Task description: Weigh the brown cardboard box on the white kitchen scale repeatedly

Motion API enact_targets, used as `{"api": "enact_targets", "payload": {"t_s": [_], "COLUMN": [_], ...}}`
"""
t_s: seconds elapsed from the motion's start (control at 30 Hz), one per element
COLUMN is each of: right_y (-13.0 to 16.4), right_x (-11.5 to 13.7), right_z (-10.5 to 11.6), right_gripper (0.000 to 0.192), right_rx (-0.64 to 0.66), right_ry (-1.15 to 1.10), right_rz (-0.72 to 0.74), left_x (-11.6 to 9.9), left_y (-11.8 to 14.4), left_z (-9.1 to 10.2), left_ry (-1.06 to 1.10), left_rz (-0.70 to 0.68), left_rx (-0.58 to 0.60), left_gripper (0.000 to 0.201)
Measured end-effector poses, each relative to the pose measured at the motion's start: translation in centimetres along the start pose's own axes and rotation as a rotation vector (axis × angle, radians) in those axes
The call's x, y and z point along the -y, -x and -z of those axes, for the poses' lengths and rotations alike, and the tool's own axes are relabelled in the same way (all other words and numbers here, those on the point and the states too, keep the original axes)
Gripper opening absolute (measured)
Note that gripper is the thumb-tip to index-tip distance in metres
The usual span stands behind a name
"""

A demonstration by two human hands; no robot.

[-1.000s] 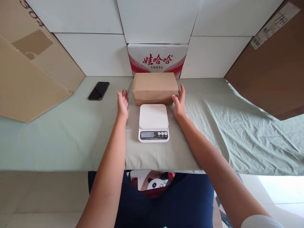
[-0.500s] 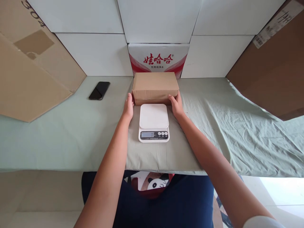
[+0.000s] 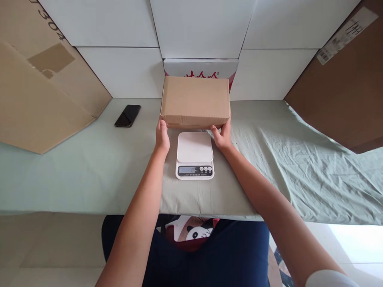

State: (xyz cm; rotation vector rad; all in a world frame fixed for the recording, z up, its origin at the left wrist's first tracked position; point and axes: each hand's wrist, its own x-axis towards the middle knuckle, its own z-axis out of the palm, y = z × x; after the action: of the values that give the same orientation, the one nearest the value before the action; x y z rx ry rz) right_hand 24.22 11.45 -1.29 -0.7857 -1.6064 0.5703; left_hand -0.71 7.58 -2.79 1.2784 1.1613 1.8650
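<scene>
A plain brown cardboard box [image 3: 195,100] is held off the table, just behind and above a white digital kitchen scale [image 3: 194,154]. My left hand [image 3: 162,136] grips the box's lower left corner. Under its lower right corner sits my right hand [image 3: 222,136], gripping it too. The scale's platform is bare and its display and buttons face me.
A black phone [image 3: 128,115] lies at the back left on the green cloth-covered table [image 3: 89,167]. Large cardboard sheets lean at the left [image 3: 38,87] and right [image 3: 344,79]. White boxes and a red-printed carton [image 3: 201,67] stand along the back.
Both hands closed in from beside the box to grip its lower corners. The box has risen off the table and now hides most of the red-printed carton.
</scene>
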Motion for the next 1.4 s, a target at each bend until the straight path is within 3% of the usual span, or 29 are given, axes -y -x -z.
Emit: {"api": "enact_targets", "payload": {"t_s": [0.1,0.27,0.43,0.6,0.9,1.4], "right_y": [1.1,5.2,8.9,9.6,9.7,9.5], "right_x": [1.4,3.4,6.0,7.4,7.3,6.7], "right_z": [0.8,3.0,4.3,4.5,4.0,3.7], "right_gripper": [0.11,0.099,0.082,0.087,0.088,0.091], "right_rx": [-0.02,-0.002,0.0,0.027,0.104,0.105], "right_ry": [0.021,-0.031,-0.099,-0.122,-0.118,-0.195], "right_rz": [0.056,0.052,-0.092,-0.158,-0.138,-0.159], "left_x": [-1.7,-4.8,-6.4,-6.4,-5.9,-6.0], "left_y": [2.3,8.7,12.4,12.4,12.2,12.0], "left_z": [-0.1,0.4,1.1,1.3,1.7,1.8], "left_ry": [-0.031,-0.045,-0.062,-0.073,-0.049,-0.025], "left_rz": [-0.061,-0.141,-0.101,-0.047,-0.024,-0.038], "left_rx": [-0.005,0.056,0.124,0.123,0.066,0.055], "left_gripper": [0.087,0.079,0.087,0.082,0.075,0.08]}}
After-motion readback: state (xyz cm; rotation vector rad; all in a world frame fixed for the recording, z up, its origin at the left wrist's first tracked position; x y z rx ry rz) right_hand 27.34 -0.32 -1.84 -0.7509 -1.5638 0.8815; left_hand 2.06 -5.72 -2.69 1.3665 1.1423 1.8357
